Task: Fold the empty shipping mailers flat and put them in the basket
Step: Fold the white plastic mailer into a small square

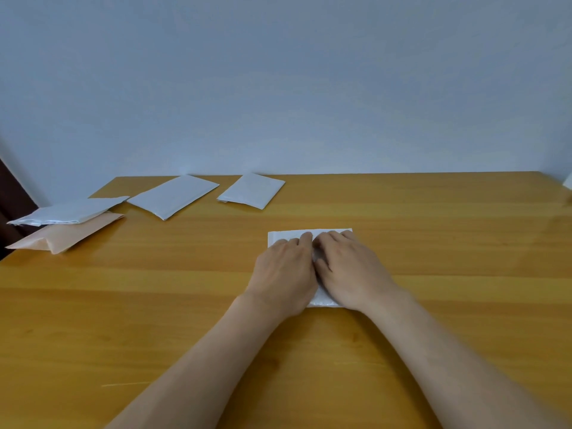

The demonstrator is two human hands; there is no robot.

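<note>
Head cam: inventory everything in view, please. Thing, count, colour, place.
near mailer: 1, white, table centre, under both hands
back-left mailer: 1, white, table's far edge
back-centre mailer: 1, white, far edge, to its right
peach mailer: 1, peach, left edge
top mailer: 1, silvery white, lying on peach mailer
table: 1, yellow-brown wood
wall: 1, grey-blue, behind
left hand: 1, pressing near mailer
right hand: 1, pressing near mailer

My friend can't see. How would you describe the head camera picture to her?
A person's left hand and right hand press side by side on a white mailer on a wooden table. Farther back on the left lie a long white mailer, a smaller white mailer, and a puffy white mailer overlapping a peach mailer. No basket is in view.
</note>
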